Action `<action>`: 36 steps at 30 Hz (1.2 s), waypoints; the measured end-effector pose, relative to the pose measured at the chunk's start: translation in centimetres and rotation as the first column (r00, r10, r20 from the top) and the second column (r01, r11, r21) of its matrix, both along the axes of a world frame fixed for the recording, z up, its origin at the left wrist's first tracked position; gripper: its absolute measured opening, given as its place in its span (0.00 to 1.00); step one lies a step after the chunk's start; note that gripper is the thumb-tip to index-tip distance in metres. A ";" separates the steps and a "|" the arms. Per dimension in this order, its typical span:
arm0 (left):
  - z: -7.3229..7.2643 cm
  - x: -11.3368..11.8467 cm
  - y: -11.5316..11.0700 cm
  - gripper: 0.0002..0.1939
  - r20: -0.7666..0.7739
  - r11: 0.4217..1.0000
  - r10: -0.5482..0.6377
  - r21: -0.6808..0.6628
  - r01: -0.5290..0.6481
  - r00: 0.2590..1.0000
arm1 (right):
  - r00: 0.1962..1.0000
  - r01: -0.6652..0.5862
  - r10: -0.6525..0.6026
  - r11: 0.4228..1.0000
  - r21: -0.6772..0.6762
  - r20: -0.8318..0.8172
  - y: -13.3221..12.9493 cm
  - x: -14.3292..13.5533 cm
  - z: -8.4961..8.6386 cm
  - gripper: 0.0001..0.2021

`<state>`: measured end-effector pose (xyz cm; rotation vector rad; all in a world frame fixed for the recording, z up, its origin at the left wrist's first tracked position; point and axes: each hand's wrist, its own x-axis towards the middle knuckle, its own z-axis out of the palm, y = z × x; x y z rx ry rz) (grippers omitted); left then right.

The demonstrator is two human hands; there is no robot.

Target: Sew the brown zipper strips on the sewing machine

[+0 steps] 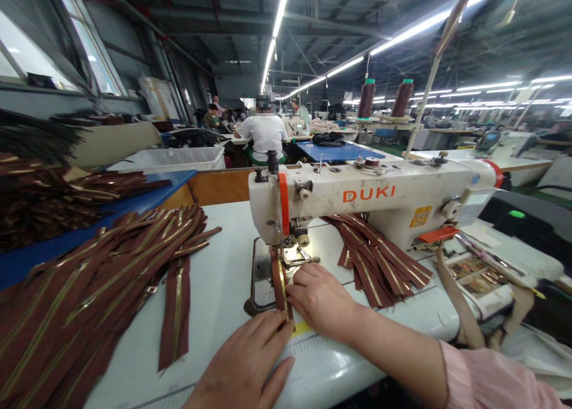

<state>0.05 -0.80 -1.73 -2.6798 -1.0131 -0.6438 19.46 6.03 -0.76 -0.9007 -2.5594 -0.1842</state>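
A brown zipper [280,281] with gold teeth runs lengthwise under the needle area of the white sewing machine [326,194]. My left hand [248,358] holds its near end at the table's front, fingertips pressed on the tape and the thumb lower down. Beside the presser foot, my right hand [324,299] has its fingers curled together on the zipper's right edge; its fingertips are partly hidden. Left of the machine lies a large pile of brown zippers [129,272]. More brown zippers [379,260] are fanned out behind my right hand, under the machine arm.
At the right, a small parts tray [482,281] stands by hanging beige straps [462,314]. Two brown thread cones [367,99] rise behind the machine. A person in a white top [267,136] sits further ahead. Dark zipper bundles cover a blue table [179,183] at left.
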 end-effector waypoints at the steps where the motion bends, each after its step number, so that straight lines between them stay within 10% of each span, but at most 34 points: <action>1: 0.0 0.0 0.1 0.19 0.007 1.000 -0.010 0.004 0.010 1.000 | 1.000 -0.001 0.001 1.000 0.001 0.002 0.0 0.0 0.0 0.07; 36: 1.3 0.3 5.8 0.18 -0.035 0.984 0.158 -0.079 -0.160 0.987 | 1.000 -0.014 0.014 1.000 -0.005 -0.002 3.4 -0.5 0.4 0.07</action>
